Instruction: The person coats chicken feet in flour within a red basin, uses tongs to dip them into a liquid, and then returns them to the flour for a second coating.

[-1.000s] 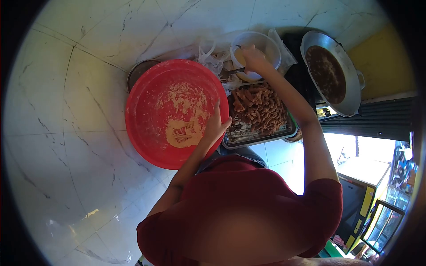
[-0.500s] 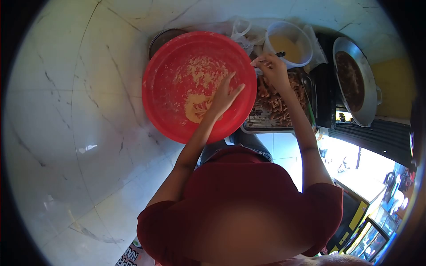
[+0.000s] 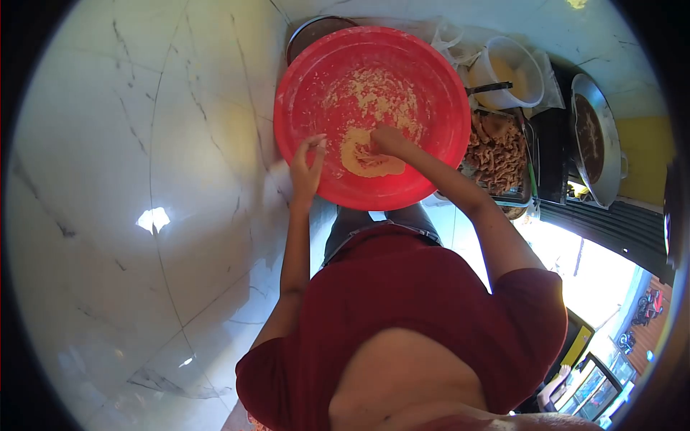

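A large red basin [image 3: 445, 136] holds loose yellowish flour [image 3: 381, 93], with a thicker heap [image 3: 363, 161] toward its near side. My right hand [image 3: 392, 140] reaches into the basin at that heap. Its fingers are curled down, and what they hold, if anything, is hidden. At the basin's left rim is my left hand [image 3: 307, 169], thumb and fingers apart, with nothing visible in it.
Right of the basin, a metal tray [image 3: 530, 161] carries brown strips of food [image 3: 496, 154]. Behind it stand a clear plastic tub [image 3: 532, 79] of pale liquid and a dark handle [image 3: 492, 88]. A wide pan [image 3: 611, 144] with brown liquid is at far right.
My right hand has left the area by the tub and tray and gone into the basin's flour. My left hand has moved from the flour to the left rim. The view has shifted.
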Motion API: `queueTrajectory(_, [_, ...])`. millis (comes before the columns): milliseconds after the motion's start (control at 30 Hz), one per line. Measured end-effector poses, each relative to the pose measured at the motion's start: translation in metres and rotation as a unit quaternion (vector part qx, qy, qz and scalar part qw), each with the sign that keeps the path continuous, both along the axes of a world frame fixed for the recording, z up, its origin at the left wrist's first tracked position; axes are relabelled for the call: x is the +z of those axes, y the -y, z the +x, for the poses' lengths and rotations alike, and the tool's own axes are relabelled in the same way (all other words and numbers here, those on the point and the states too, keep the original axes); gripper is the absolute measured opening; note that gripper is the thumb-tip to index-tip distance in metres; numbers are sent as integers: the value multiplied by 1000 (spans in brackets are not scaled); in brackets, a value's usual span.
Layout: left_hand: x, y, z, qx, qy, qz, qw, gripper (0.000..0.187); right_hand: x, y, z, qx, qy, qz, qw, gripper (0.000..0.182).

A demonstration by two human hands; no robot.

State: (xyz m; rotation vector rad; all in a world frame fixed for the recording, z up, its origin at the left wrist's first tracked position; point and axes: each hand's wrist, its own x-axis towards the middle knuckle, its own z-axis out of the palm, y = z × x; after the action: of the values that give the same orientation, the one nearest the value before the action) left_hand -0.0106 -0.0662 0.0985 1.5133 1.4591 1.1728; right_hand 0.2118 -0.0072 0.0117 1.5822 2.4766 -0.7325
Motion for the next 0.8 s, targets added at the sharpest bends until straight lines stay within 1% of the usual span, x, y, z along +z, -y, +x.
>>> queueTrajectory(33, [-2,2,1,-4,-39,18,999,21,13,1,-8,13,78,-49,996,30])
queueTrajectory(100, [-6,5,3,-12,-116,53,992,19,-20,8,-12,87,88,-10,992,33])
queueTrajectory(133, [-5,6,4,-3,-102,48,994,20,-28,11,-14,124,92,10,988,35])
queueTrajectory(200, [-2,6,6,15,-75,39,996,21,-35,17,-15,100,82,-19,991,34])
queueTrajectory(267, [-4,7,4,12,-79,39,996,22,-30,15,-15,56,68,-51,995,33])
queueTrajectory(333, [-4,6,2,14,-79,35,996,22,-2,-2,-14,-5,53,-86,995,32])
queueTrajectory(433, [-4,7,4,24,-77,22,996,23,0,-35,-8,-54,-27,-88,994,25])
queueTrajectory(533, [-3,7,4,27,-82,17,996,22,-25,-46,-13,-34,-68,87,993,16])
queueTrajectory(633, [-2,8,4,24,-78,8,997,23,-52,-43,-29,-91,-149,119,978,12])
queueTrajectory(733, [-5,7,3,28,-80,4,996,23,-69,-28,-45,-54,-185,138,971,14])
queueTrajectory(800, [-3,8,4,28,-80,5,996,22,-78,-17,-55,29,-203,141,969,13])
